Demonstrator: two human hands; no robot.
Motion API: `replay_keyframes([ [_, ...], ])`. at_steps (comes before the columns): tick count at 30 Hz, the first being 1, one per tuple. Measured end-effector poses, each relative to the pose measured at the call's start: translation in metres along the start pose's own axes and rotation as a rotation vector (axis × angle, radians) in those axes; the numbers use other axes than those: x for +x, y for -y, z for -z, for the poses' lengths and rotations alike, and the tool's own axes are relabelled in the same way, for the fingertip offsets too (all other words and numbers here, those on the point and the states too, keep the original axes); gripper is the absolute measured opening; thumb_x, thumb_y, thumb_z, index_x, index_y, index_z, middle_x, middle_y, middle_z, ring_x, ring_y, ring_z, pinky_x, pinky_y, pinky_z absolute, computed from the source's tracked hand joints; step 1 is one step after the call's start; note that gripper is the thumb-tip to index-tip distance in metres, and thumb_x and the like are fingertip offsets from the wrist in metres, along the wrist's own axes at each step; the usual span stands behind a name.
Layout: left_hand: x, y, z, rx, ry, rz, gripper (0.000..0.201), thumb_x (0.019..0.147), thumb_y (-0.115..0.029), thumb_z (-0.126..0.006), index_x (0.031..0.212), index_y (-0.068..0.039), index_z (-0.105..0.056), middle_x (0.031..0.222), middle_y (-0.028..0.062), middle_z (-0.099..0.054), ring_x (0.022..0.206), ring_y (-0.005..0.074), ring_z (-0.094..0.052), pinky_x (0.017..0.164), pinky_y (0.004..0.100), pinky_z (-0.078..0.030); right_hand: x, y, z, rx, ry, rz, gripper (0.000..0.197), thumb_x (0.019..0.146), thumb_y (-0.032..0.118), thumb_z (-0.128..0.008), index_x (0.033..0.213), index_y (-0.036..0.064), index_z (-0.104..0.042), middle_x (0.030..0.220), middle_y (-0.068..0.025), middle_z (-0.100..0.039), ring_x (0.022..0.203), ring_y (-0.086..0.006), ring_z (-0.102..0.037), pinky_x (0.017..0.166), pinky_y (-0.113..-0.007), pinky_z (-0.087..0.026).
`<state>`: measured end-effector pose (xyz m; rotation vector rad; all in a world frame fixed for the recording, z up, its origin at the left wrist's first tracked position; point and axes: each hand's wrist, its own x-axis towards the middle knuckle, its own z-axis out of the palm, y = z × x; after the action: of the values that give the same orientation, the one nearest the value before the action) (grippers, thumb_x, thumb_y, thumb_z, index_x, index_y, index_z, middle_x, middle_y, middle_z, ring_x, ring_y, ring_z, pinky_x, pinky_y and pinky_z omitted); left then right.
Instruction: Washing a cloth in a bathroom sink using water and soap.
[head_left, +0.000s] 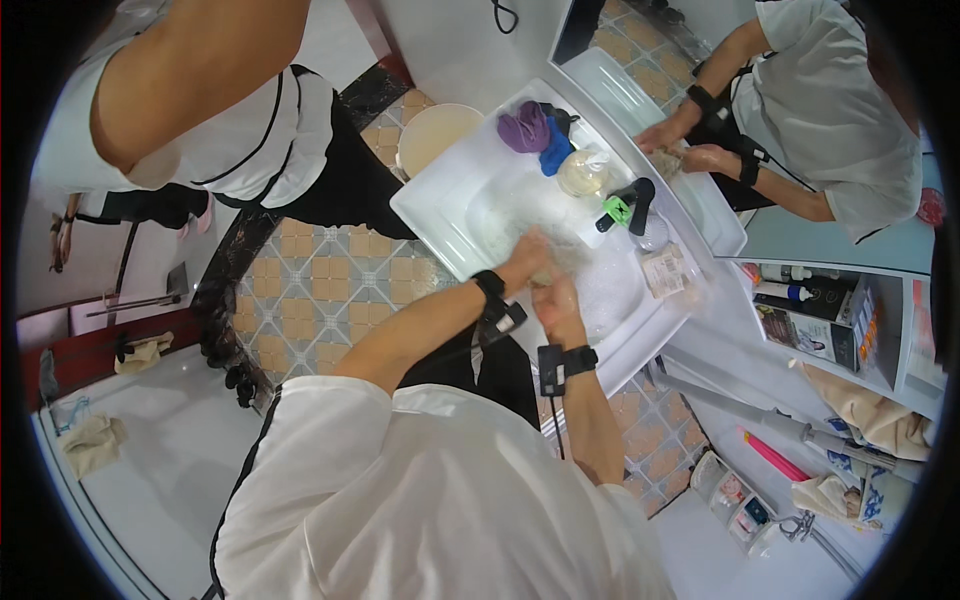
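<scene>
Two hands in the foamy sink [440, 195]: my left hand [527, 258] and right hand [558, 300] touch, both clamped on a pale cloth [548, 275] mid-basin, mostly hidden by suds. Beyond them, black tap [640, 200], bottle [583, 172], purple and blue rags [535, 135] on the rim, then mirror [800, 240].

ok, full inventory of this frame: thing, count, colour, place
sink: 1, white, centre, foamy water inside
cloths: 2, purple and blue, sink's far rim
bottle: 1, pale, beside cloths
tap: 1, black with green tag, at mirror side
mirror: 1, upper right, reflects the person
basin: 1, cream, floor left of sink
pink stick: 1, lower right
left hand: in suds, black wrist strap
right hand: in suds, black wrist strap
</scene>
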<state>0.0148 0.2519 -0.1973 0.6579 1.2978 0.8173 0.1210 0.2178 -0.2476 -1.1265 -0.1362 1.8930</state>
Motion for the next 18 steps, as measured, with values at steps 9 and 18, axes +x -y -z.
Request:
replay_keyframes([
  [9, 0.013, -0.003, 0.044, -0.366, 0.263, 0.511, 0.056, 0.082, -0.05, -0.042, 0.121, -0.009, -0.035, 0.116, 0.0077, -0.046, 0.106, 0.0243, -0.041, 0.09, 0.046, -0.029, -0.051, 0.059, -0.06, -0.849, 0.161, 0.168, 0.029, 0.066, 0.0, -0.049, 0.094, -0.0021, -0.057, 0.084, -0.006, -0.059, 0.074, -0.0158, -0.056, 0.067, -0.028, -0.045],
  [18, 0.045, 0.019, 0.055, -0.571, 0.18, 0.349, 0.029, 0.075, -0.012, -0.053, 0.103, -0.003, -0.052, 0.101, 0.0095, -0.056, 0.095, 0.021, -0.053, 0.081, 0.0347, -0.042, -0.011, 0.057, 0.0, -1.93, 0.312, 0.497, 0.025, 0.063, 0.006, -0.051, 0.087, 0.0025, -0.057, 0.081, -0.0184, -0.059, 0.075, -0.0321, -0.056, 0.067, -0.036, -0.045],
])
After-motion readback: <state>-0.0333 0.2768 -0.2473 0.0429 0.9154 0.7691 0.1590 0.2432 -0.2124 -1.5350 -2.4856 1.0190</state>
